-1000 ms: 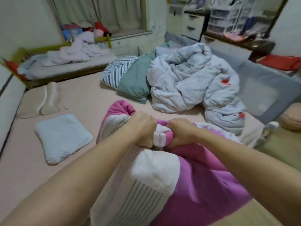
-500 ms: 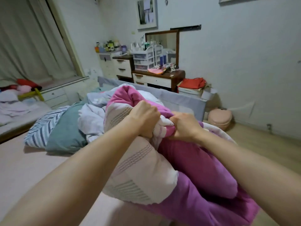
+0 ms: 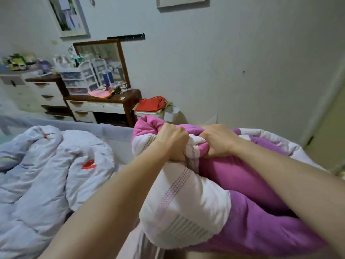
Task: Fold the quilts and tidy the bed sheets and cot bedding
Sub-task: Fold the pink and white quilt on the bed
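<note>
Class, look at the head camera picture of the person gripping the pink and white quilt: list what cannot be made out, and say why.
- Fingertips of left hand and right hand: curled into the pink and white quilt.
- The quilt's lower end: cut off by the bottom edge.
- Items on the dresser: too small, blurred.
- Grey quilt: cut off at the left edge.

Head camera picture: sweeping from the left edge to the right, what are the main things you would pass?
Crumpled pale blue quilt → dressing table with mirror → red cloth pile → left hand → right hand, both gripping the pink and white quilt → door edge.
</note>
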### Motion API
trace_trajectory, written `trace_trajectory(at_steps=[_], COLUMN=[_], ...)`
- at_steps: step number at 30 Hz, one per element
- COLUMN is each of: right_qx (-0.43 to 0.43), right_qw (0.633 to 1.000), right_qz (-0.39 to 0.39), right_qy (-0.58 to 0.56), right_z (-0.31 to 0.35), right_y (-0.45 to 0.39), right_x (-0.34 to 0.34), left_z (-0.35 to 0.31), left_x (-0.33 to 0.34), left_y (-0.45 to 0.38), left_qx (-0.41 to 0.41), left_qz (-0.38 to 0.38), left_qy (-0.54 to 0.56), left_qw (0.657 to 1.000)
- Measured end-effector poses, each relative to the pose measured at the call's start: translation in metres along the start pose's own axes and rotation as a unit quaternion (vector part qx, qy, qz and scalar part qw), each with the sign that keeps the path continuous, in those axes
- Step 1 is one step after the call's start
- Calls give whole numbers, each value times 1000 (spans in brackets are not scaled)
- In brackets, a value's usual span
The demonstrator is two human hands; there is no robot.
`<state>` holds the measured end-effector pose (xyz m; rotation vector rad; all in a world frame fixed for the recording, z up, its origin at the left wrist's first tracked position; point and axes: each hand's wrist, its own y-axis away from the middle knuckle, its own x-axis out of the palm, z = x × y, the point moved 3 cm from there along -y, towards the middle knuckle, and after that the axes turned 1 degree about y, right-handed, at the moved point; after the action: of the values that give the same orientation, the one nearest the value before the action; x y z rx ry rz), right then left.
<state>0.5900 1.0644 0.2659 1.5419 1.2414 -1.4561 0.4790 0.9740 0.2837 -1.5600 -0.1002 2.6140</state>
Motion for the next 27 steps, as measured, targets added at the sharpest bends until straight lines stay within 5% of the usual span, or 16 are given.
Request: trace_trajectory(at_steps=[14, 21, 27], right_qx=[201, 160, 22], right_qw=[979, 987, 999], right_qz=[29, 18, 31], right_qy=[-4, 26, 18], right_z=[-288, -395, -464], right_y=[-115, -225, -383], right_x=[95, 115, 149], left_z=[21, 83, 174], left_x=[82, 125, 194], left_y=[-362, -491, -570], left_qx=[193, 139, 23], left_qz=[-20, -16, 40], left_qy=[14, 27, 25], left_qw=[981, 990, 999])
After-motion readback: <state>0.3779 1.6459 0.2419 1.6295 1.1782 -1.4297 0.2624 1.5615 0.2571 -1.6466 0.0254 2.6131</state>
